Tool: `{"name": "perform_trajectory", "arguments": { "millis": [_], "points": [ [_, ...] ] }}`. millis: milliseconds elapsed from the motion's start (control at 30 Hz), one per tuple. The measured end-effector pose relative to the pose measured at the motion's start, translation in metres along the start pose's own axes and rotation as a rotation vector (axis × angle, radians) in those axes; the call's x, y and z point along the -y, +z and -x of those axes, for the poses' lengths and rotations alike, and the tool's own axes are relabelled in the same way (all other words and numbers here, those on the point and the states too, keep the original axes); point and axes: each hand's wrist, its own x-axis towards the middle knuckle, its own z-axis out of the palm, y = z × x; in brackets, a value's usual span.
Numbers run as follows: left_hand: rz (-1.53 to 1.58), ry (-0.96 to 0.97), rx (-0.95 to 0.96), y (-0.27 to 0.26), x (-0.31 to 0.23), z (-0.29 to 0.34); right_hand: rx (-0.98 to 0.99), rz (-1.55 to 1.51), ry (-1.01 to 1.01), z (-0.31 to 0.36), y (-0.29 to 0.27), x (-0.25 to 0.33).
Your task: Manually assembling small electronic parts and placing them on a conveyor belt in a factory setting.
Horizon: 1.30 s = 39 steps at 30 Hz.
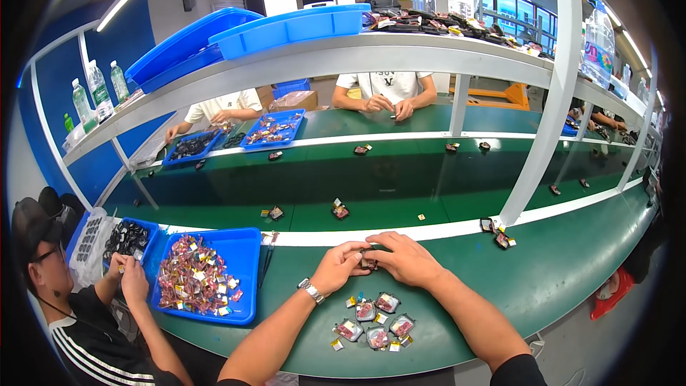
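My left hand [339,266] and my right hand [409,260] meet over the green bench near its far edge. Between their closed fingers is a small dark electronic casing [369,262] with reddish wiring, partly hidden by the fingers. Nearer to me, between my forearms, lie several similar open casings [365,312] with red wires inside. Small yellow-and-silver pieces [337,344] lie beside them, apparently battery cells. A watch [310,290] is on my left wrist.
At left, a blue tray [246,307] holds many wired parts; another blue tray [151,237] holds black parts by a seated co-worker [78,314]. A green conveyor [307,186] carries scattered casings beyond a white rail. A white post [547,107] rises at right; overhead, a shelf [321,62] bears blue trays.
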Motion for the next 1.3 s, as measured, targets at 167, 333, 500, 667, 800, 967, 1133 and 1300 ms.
{"name": "perform_trajectory", "arguments": {
  "millis": [167,333,500,667,800,967,1133,1300],
  "points": [
    [-0.019,0.015,-0.012,0.0,0.005,0.0,0.038,-0.153,0.041,-0.003,-0.002,0.001],
    [-0.029,0.016,0.011,-0.001,0.003,0.001,-0.08,-0.233,0.151,0.002,0.015,0.002],
    [0.007,-0.018,0.114,-0.008,-0.004,0.003,-0.149,-0.3,0.236,0.004,0.017,0.006],
    [0.055,-0.008,0.169,-0.01,0.0,0.003,-0.145,-0.294,0.252,0.003,0.015,0.013],
    [-0.006,-0.033,0.121,-0.007,0.0,0.003,-0.114,-0.26,0.141,0.004,0.01,0.013],
    [0.052,-0.029,0.119,-0.009,0.002,0.003,-0.057,-0.31,0.12,0.007,0.008,0.009],
    [0.096,-0.02,0.153,-0.011,0.003,0.002,-0.12,-0.254,0.223,0.007,0.015,0.014],
    [0.08,-0.041,0.093,-0.008,0.0,0.003,-0.225,-0.294,0.306,0.005,0.024,0.021]
  ]
}}
